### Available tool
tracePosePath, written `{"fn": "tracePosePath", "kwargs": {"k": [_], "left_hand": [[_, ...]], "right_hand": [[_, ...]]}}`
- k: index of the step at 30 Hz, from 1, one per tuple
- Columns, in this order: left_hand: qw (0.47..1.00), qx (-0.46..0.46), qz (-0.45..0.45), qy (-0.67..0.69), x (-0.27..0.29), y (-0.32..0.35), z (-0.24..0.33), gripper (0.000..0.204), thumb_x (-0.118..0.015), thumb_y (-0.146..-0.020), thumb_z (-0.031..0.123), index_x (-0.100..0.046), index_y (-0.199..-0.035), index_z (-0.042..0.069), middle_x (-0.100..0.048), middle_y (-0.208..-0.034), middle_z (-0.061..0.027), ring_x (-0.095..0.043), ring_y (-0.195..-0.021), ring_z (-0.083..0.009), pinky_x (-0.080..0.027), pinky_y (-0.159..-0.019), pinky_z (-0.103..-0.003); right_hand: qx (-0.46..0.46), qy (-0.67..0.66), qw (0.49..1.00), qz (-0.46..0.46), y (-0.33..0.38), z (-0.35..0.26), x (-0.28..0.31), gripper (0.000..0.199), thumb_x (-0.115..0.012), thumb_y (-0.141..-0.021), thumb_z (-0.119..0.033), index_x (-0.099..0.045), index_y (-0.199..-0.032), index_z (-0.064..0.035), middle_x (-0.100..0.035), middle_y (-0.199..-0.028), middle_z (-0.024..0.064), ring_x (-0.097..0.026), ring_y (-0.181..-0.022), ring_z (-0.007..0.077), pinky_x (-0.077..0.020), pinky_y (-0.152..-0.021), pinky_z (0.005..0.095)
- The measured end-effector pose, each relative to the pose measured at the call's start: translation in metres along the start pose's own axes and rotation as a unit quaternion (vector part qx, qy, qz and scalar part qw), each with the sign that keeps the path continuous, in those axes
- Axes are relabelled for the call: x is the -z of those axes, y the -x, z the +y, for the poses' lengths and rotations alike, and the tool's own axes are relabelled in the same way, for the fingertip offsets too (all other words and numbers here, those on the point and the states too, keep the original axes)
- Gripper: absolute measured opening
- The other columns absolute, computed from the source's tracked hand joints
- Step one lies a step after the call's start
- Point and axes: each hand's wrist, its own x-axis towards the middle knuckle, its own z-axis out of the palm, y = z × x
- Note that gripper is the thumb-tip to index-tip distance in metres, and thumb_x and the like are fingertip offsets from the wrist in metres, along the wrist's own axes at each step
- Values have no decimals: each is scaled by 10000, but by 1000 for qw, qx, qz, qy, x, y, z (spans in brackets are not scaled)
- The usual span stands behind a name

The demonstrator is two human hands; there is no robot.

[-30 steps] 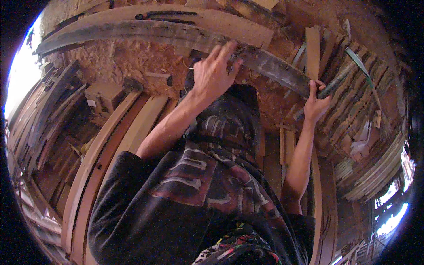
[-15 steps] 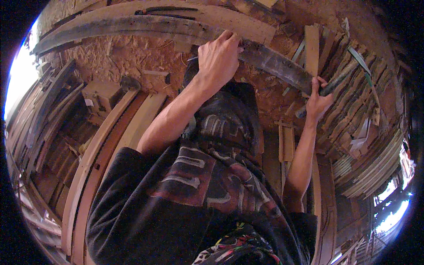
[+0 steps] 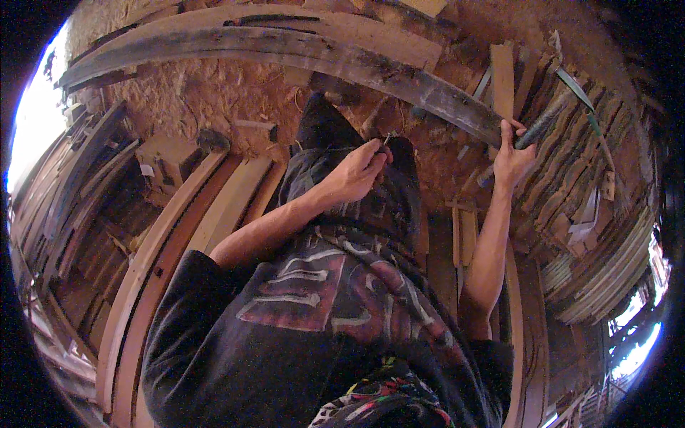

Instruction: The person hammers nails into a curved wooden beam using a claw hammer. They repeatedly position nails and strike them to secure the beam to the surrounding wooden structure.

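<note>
My left hand [image 3: 359, 171] is over my lap, its fingers pinched together. A small, thin, pale-tipped thing shows at the fingertips, too small to name. Out to the right, my right hand [image 3: 512, 165] is closed around a dark round bar [image 3: 544, 127], which sticks out on both sides of the fist. That fist is at the right end of a long, weathered grey plank [image 3: 300, 51]. Whether the fingers also touch the plank, I cannot tell. The plank runs crosswise beyond my knees, and my left hand is apart from it.
A paler board [image 3: 385, 39] with a dark slim tool [image 3: 275, 21] on it lies beyond the plank. Long boards [image 3: 153, 285] and a wooden box [image 3: 168, 160] are at left. Stacked rough slats [image 3: 571, 164] fill the right. Shavings [image 3: 207, 100] cover the ground.
My left hand has come off the grey plank and drawn back toward me, over my lap, with its fingers pinched. My right hand has stayed in nearly the same place on the bar.
</note>
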Motion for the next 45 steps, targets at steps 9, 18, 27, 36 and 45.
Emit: {"fn": "tracePosePath", "kwargs": {"k": [9, 18, 27, 36, 45], "left_hand": [[953, -208, 210, -69, 56, -13, 53, 168, -582, -975, 145, -678, -992, 9, -723, -897, -75, -657, -853, -153, -500, -796, -309], [910, -346, 229, -10, 83, -106, 79, 117, -608, -945, 99, -681, -994, 21, -737, -907, -95, -706, -846, -203, -537, -756, -337], [893, -375, 235, -76, 85, -116, 73, 96, -638, -915, 121, -714, -936, 65, -720, -879, -142, -694, -840, -334, -530, -742, -392], [860, -404, 272, -155, 87, -102, 79, 119, -651, -885, 68, -699, -992, 50, -706, -901, -169, -679, -860, -375, -533, -746, -406], [797, -510, 218, -239, 87, -111, 68, 231, -660, -827, -1, -696, -1052, 31, -706, -1012, -166, -671, -941, -385, -557, -792, -427]], "right_hand": [[54, -4, 997, 46, 9, -2, -4, 431, -785, -853, -368, -615, -982, 6, -653, -887, 114, -605, -797, 257, -476, -751, 386], [101, -89, 991, 17, 59, -67, 5, 296, -675, -944, -188, -580, -1120, 30, -643, -1096, 110, -553, -1080, 234, -398, -975, 369], [170, -91, 979, -60, 77, -89, 22, 277, -527, -1019, -220, -550, -1122, 36, -637, -1112, 152, -583, -1010, 240, -456, -911, 361], [94, -189, 956, -204, 82, -141, 43, 333, -470, -1047, -323, -529, -1114, -2, -573, -839, 69, -544, -607, 127, -474, -578, 281], [189, -167, 950, -184, 80, -178, 53, 344, -529, -1017, -256, -520, -1241, 4, -586, -686, 37, -570, -519, 129, -471, -513, 291]]}}
